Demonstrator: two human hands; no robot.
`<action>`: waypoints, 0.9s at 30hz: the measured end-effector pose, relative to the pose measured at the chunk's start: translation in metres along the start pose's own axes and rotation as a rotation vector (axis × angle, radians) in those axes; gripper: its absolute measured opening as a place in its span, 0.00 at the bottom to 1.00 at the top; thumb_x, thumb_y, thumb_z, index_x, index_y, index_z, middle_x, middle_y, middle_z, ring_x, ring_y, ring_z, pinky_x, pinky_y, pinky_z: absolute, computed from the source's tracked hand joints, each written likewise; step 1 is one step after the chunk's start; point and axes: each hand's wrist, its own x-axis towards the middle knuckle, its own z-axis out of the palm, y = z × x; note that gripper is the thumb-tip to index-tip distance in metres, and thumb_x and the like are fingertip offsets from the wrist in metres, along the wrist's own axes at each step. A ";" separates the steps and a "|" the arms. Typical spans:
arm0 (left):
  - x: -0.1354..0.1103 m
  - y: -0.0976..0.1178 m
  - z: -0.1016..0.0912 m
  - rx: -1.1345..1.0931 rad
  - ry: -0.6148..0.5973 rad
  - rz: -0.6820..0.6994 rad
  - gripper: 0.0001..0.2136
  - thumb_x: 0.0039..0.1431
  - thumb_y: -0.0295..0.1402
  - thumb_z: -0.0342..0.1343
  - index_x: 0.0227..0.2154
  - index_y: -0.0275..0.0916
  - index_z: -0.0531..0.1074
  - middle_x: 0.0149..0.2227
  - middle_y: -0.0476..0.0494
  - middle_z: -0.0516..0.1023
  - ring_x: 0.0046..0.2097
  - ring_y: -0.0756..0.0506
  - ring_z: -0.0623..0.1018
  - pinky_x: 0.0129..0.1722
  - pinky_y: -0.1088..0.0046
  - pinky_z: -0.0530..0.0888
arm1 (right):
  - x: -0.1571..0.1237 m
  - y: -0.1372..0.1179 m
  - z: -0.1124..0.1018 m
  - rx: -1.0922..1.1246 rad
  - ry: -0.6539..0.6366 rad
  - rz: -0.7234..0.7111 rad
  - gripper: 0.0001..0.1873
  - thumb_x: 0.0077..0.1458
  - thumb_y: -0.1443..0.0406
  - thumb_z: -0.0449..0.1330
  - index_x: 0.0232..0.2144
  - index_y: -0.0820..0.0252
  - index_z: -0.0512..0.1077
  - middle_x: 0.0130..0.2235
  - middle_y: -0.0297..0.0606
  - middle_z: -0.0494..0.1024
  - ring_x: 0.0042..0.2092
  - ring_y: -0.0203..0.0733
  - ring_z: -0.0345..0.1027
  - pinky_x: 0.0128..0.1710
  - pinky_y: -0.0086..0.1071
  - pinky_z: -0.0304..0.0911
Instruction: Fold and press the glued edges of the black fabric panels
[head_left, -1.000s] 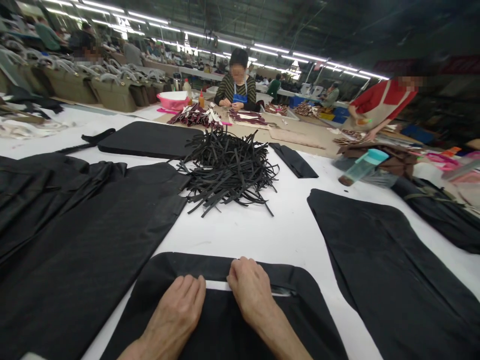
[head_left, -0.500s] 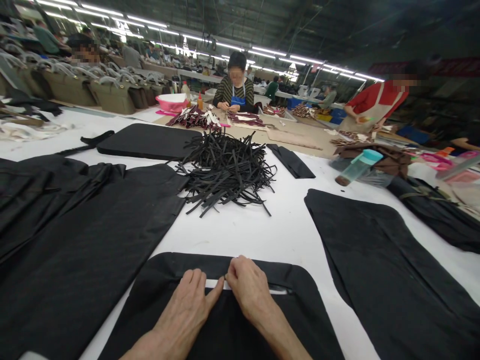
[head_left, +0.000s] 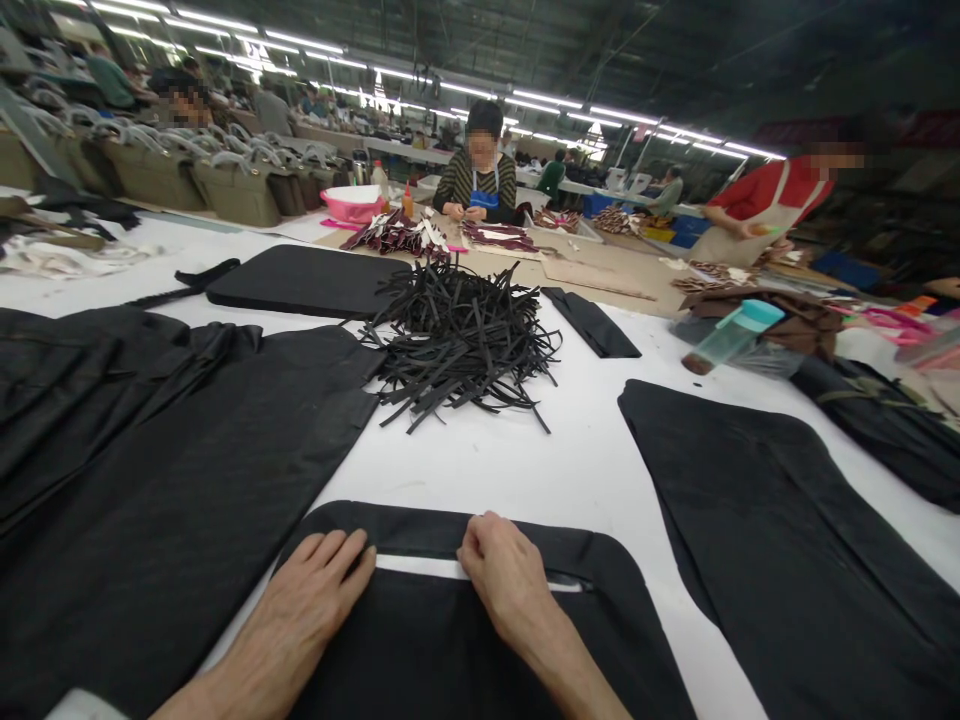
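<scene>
A black fabric panel [head_left: 450, 650] with rounded corners lies on the white table in front of me. A long slit [head_left: 420, 568] near its far edge shows white through it. My left hand [head_left: 300, 610] lies flat on the panel, fingers stretched out, fingertips at the slit's left end. My right hand [head_left: 506, 580] rests on the slit's middle with its fingers curled down onto the edge. Neither hand has anything lifted off the table.
A heap of black strips [head_left: 461, 335] lies mid-table. Large black fabric pieces lie at left [head_left: 150, 470] and right [head_left: 795, 540], and a black pad [head_left: 300, 282] sits further back. A teal-capped bottle [head_left: 724, 340] lies on its side. Other people work at the tables behind.
My left hand has slid to the left along the slit, away from my right hand, which has stayed in place. More of the white slit shows between them.
</scene>
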 end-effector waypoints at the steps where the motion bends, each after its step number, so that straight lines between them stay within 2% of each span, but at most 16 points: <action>1: 0.000 -0.001 -0.004 -0.006 0.002 -0.015 0.21 0.54 0.19 0.47 0.47 0.45 0.71 0.50 0.46 0.73 0.49 0.43 0.72 0.49 0.64 0.67 | -0.001 -0.001 -0.001 0.000 -0.003 0.002 0.10 0.54 0.71 0.51 0.27 0.58 0.72 0.34 0.38 0.76 0.38 0.42 0.69 0.34 0.31 0.54; 4: 0.003 0.003 -0.013 0.016 0.001 -0.089 0.22 0.51 0.16 0.45 0.45 0.42 0.73 0.51 0.43 0.73 0.50 0.42 0.71 0.50 0.63 0.68 | -0.003 -0.004 -0.004 0.003 -0.015 0.002 0.10 0.55 0.71 0.51 0.29 0.59 0.72 0.35 0.40 0.76 0.39 0.44 0.69 0.35 0.32 0.55; 6: 0.007 0.013 -0.015 0.039 0.050 -0.127 0.23 0.48 0.13 0.44 0.43 0.39 0.74 0.50 0.41 0.73 0.50 0.41 0.72 0.49 0.63 0.69 | -0.003 -0.006 -0.005 0.007 -0.021 -0.002 0.10 0.55 0.71 0.51 0.30 0.60 0.73 0.35 0.41 0.76 0.40 0.45 0.69 0.36 0.32 0.55; 10: 0.022 0.050 -0.005 -0.037 0.254 0.029 0.26 0.46 0.12 0.42 0.44 0.38 0.72 0.47 0.45 0.75 0.48 0.45 0.72 0.49 0.70 0.69 | -0.004 -0.011 -0.005 0.019 -0.018 -0.020 0.10 0.56 0.71 0.51 0.31 0.61 0.73 0.36 0.44 0.76 0.40 0.47 0.69 0.36 0.34 0.56; 13: 0.032 0.074 0.011 -0.077 0.322 0.094 0.22 0.49 0.14 0.43 0.43 0.35 0.72 0.43 0.45 0.76 0.46 0.46 0.72 0.47 0.73 0.70 | -0.004 -0.006 -0.003 0.049 -0.004 -0.073 0.09 0.55 0.71 0.52 0.30 0.60 0.72 0.35 0.41 0.75 0.38 0.45 0.68 0.35 0.33 0.56; 15: 0.035 0.080 0.020 -0.092 0.328 0.082 0.20 0.50 0.14 0.43 0.43 0.35 0.72 0.42 0.44 0.76 0.45 0.46 0.72 0.47 0.73 0.70 | -0.006 0.002 -0.003 0.084 0.004 -0.132 0.06 0.53 0.71 0.55 0.31 0.58 0.70 0.34 0.36 0.74 0.38 0.41 0.67 0.36 0.30 0.56; 17: 0.036 0.080 0.024 -0.124 0.305 0.061 0.21 0.50 0.14 0.44 0.44 0.36 0.71 0.44 0.45 0.75 0.46 0.47 0.72 0.46 0.74 0.70 | -0.008 0.016 -0.002 0.139 0.027 -0.213 0.09 0.51 0.72 0.58 0.35 0.56 0.68 0.35 0.31 0.73 0.38 0.37 0.66 0.37 0.26 0.56; 19: 0.036 0.077 0.026 -0.152 0.298 0.042 0.23 0.49 0.13 0.43 0.45 0.38 0.70 0.45 0.46 0.74 0.46 0.47 0.71 0.46 0.76 0.69 | -0.012 0.033 -0.001 0.191 0.082 -0.297 0.14 0.49 0.74 0.59 0.38 0.56 0.66 0.37 0.30 0.72 0.39 0.36 0.64 0.38 0.25 0.56; 21: 0.034 0.075 0.028 -0.151 0.307 0.043 0.26 0.47 0.12 0.43 0.46 0.40 0.70 0.46 0.47 0.74 0.47 0.48 0.70 0.46 0.76 0.69 | -0.017 0.051 0.000 0.201 0.143 -0.354 0.13 0.50 0.75 0.59 0.37 0.56 0.66 0.37 0.31 0.70 0.40 0.37 0.63 0.39 0.27 0.56; 24: 0.032 0.075 0.037 -0.140 0.334 0.043 0.28 0.45 0.12 0.43 0.48 0.40 0.69 0.47 0.47 0.73 0.48 0.47 0.69 0.48 0.75 0.68 | -0.026 0.076 0.000 0.156 0.190 -0.338 0.08 0.54 0.74 0.57 0.31 0.57 0.66 0.35 0.32 0.69 0.39 0.38 0.62 0.39 0.29 0.55; 27: 0.032 0.077 0.049 -0.174 0.383 0.038 0.24 0.47 0.15 0.46 0.47 0.38 0.70 0.47 0.44 0.73 0.49 0.45 0.68 0.50 0.72 0.67 | -0.032 0.091 -0.004 0.126 0.218 -0.283 0.08 0.56 0.73 0.57 0.28 0.57 0.65 0.33 0.31 0.68 0.37 0.38 0.61 0.37 0.30 0.55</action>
